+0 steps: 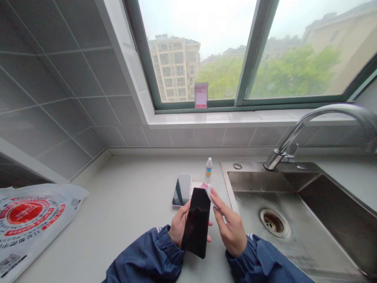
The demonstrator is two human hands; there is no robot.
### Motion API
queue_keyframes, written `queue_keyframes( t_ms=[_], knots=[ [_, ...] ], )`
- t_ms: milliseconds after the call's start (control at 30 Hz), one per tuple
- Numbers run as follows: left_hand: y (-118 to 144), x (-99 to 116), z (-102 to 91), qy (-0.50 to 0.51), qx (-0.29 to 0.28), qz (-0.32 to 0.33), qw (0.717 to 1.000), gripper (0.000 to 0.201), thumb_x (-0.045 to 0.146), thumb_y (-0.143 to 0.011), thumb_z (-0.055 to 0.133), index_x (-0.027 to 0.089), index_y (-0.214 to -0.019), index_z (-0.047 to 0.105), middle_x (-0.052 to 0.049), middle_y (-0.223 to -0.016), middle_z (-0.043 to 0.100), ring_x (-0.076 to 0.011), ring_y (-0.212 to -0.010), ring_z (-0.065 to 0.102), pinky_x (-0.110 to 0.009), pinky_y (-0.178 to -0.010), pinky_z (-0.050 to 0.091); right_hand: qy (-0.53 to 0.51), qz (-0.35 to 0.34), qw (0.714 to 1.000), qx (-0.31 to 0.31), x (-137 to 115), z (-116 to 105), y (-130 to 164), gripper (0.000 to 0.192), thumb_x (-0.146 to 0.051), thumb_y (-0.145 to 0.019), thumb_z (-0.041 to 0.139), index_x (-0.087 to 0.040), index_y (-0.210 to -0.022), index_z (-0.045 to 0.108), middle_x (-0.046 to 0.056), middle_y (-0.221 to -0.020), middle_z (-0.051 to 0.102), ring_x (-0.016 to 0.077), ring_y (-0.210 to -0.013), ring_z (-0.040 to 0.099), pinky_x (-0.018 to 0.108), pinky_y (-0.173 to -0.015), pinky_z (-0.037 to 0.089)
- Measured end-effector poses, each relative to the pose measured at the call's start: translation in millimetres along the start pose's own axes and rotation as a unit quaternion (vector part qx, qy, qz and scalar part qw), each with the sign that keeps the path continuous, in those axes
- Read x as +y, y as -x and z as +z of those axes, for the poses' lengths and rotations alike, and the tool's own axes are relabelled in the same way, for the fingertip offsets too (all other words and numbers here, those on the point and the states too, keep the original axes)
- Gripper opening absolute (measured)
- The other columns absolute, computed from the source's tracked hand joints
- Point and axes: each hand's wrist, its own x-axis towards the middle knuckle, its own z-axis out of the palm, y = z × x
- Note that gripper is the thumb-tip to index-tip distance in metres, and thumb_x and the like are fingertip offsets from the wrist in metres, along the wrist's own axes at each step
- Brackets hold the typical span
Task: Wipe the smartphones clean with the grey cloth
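My left hand is wrapped round a black smartphone, its dark screen facing up and its body tilted above the counter. Fingertips show at the phone's right edge. At the upper right edge of the phone, my right hand pinches a pale cloth. The cloth meets the phone's edge; part of it is hidden by the fingers. Behind the held phone, a second smartphone lies face up on the counter. Beside it is a flat clear item with something pink, partly covered. A small white-capped bottle stands upright beyond.
To the right a steel sink with a drain is set into the white counter. A chrome faucet arches over it. A printed white plastic bag lies at the left. A window is ahead.
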Motion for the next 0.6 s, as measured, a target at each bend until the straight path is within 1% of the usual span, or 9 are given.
queue_keyframes(
  t_ms=[100, 233, 300, 367, 433, 500, 600],
  knots=[
    [-0.7, 0.1, 3.8, 0.022, 0.038, 0.022, 0.999, 0.046, 0.046, -0.097, 0.033, 0.019, -0.122, 0.061, -0.011, -0.1, 0.072, -0.0299, -0.091, 0.07, -0.046, -0.064, 0.06, 0.026, -0.033, 0.999, -0.026, 5.2, 1.8, 1.6, 0.047, -0.017, -0.099, 0.04, -0.024, -0.145, 0.044, 0.005, -0.151, 0.04, 0.0235, -0.14, 0.037, 0.044, -0.115, 0.034],
    [-1.1, 3.7, 14.0, 0.013, 0.09, 0.051, 0.995, 0.046, 0.043, -0.096, 0.036, 0.017, -0.127, 0.057, -0.011, -0.095, 0.072, -0.0261, -0.081, 0.07, -0.042, -0.062, 0.059, 0.05, -0.077, 0.993, -0.069, 7.2, 5.0, 4.0, 0.05, -0.013, -0.098, 0.039, -0.024, -0.147, 0.041, 0.006, -0.152, 0.038, 0.023, -0.141, 0.035, 0.044, -0.115, 0.035],
    [-1.7, 6.9, 17.5, 0.018, 0.103, 0.07, 0.992, 0.047, 0.042, -0.096, 0.035, 0.015, -0.128, 0.056, -0.012, -0.1, 0.071, -0.0241, -0.082, 0.069, -0.043, -0.07, 0.058, 0.074, -0.103, 0.988, -0.093, 5.7, 6.8, 5.9, 0.053, -0.011, -0.097, 0.039, -0.023, -0.148, 0.038, 0.007, -0.153, 0.038, 0.0231, -0.141, 0.035, 0.045, -0.115, 0.034],
    [-2.9, 10.3, 19.5, 0.033, 0.104, 0.097, 0.989, 0.05, 0.042, -0.096, 0.035, 0.013, -0.131, 0.053, -0.014, -0.111, 0.069, -0.0249, -0.092, 0.068, -0.044, -0.086, 0.053, 0.101, -0.127, 0.98, -0.117, 3.1, 8.2, 7.8, 0.054, -0.009, -0.096, 0.039, -0.023, -0.148, 0.037, 0.008, -0.152, 0.039, 0.0237, -0.142, 0.034, 0.047, -0.115, 0.034],
    [-4.4, 13.5, 21.2, 0.049, 0.101, 0.116, 0.987, 0.055, 0.044, -0.095, 0.034, 0.01, -0.136, 0.049, -0.017, -0.122, 0.064, -0.028, -0.106, 0.064, -0.046, -0.099, 0.045, 0.121, -0.145, 0.973, -0.134, -0.1, 8.7, 9.2, 0.055, -0.008, -0.095, 0.039, -0.022, -0.148, 0.037, 0.008, -0.152, 0.04, 0.0245, -0.143, 0.032, 0.049, -0.115, 0.034],
    [-5.5, 16.4, 24.1, 0.058, 0.107, 0.119, 0.985, 0.06, 0.045, -0.094, 0.034, 0.008, -0.14, 0.045, -0.018, -0.126, 0.062, -0.031, -0.115, 0.059, -0.048, -0.105, 0.039, 0.131, -0.162, 0.968, -0.137, -3.2, 8.3, 9.7, 0.054, -0.007, -0.094, 0.041, -0.021, -0.147, 0.039, 0.009, -0.151, 0.041, 0.0257, -0.144, 0.029, 0.051, -0.114, 0.034],
    [-6.3, 20.2, 31.0, 0.063, 0.133, 0.12, 0.982, 0.062, 0.045, -0.093, 0.037, 0.007, -0.142, 0.04, -0.019, -0.13, 0.06, -0.0336, -0.121, 0.056, -0.05, -0.108, 0.034, 0.14, -0.181, 0.964, -0.135, -6.7, 6.4, 9.8, 0.053, -0.006, -0.092, 0.043, -0.02, -0.144, 0.042, 0.009, -0.15, 0.043, 0.0275, -0.145, 0.027, 0.053, -0.114, 0.034]
  ],
)
